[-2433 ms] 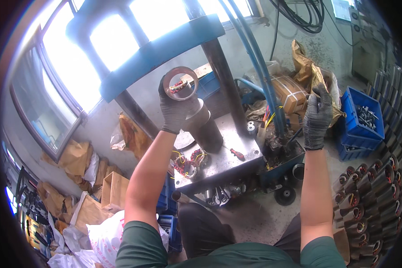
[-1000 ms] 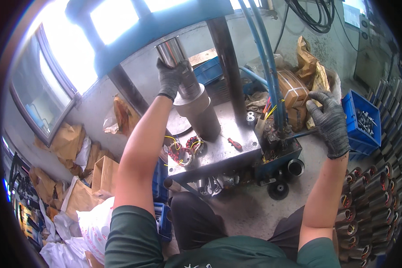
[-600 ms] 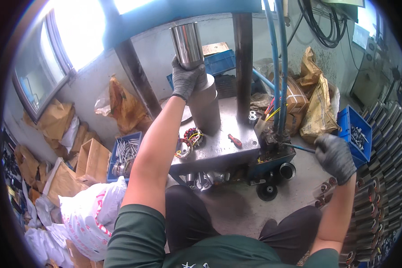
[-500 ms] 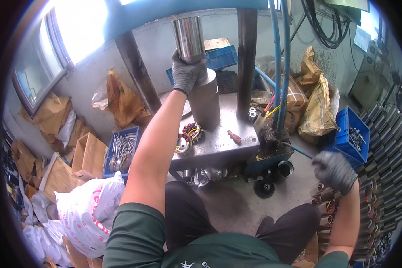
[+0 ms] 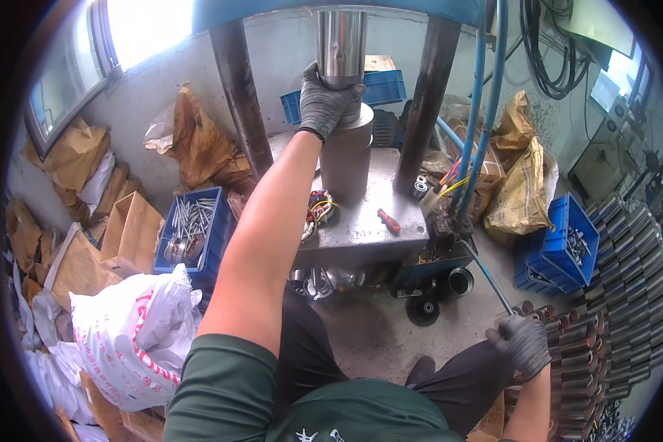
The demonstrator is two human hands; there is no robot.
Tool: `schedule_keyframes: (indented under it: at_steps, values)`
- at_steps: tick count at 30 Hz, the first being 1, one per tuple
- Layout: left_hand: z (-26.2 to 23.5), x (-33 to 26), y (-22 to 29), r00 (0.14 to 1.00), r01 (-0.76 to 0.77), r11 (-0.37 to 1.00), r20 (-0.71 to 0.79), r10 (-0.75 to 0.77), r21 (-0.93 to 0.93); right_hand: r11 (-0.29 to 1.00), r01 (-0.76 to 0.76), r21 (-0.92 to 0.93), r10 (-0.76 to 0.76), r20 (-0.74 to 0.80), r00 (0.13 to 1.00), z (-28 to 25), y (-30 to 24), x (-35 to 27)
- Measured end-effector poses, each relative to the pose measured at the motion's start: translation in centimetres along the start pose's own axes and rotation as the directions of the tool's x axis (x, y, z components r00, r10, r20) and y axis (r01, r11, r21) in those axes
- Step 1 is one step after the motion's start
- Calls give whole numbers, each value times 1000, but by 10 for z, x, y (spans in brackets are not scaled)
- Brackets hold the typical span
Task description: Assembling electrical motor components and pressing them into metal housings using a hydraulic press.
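Observation:
My left hand (image 5: pixel 328 103), in a grey glove, reaches up to the lower end of a shiny steel ram (image 5: pixel 342 44) beneath a blue press frame. Its fingers are wrapped round a piece mostly hidden by the glove, just above a thick grey metal cylinder (image 5: pixel 348 158) that stands upright on the steel press table (image 5: pixel 379 247). Low on the right, my gloved right hand (image 5: pixel 521 343) is closed on the end of a thin lever bar (image 5: pixel 486 276). Wound copper coils (image 5: pixel 321 208) and a red-handled screwdriver (image 5: pixel 388 221) lie on the table.
Dark uprights (image 5: pixel 241 96) flank the ram. Blue bins of metal parts (image 5: pixel 191 221) stand to the left and right (image 5: pixel 571 243). A white sack (image 5: pixel 129 339) lies near my left side. Stacked metal cylinders (image 5: pixel 626 295) fill the right. Black round parts (image 5: pixel 423 311) sit on the floor.
My right hand has moved down and toward me with the lever's end. My left hand stays at the ram's lower end, while the whole view has shifted slightly.

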State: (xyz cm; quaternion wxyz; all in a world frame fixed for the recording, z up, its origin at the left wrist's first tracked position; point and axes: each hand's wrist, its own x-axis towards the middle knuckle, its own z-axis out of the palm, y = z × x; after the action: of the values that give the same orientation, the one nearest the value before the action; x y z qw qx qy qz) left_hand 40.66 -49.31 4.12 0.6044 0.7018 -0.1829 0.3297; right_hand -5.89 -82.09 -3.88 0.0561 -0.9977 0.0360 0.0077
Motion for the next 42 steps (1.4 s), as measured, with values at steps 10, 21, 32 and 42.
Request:
schedule_keyframes:
  at_steps: [10,21,32,42]
  values:
    - [0,-1,0,1000,13,1000,-15,-13,9,999,16,41,-9,-174,985,13,6,-2]
    - [5,7,-16,998,21,998,-54,-17,64,998,-57,26,60,-132,989,8,0,-2]
    - [1,7,-13,999,2,994,35,2,-112,982,81,172,-43,-214,976,10,8,-4]
    - [-3,4,-14,996,60,971,79,-42,-233,960,22,279,25,-164,986,15,16,-4]
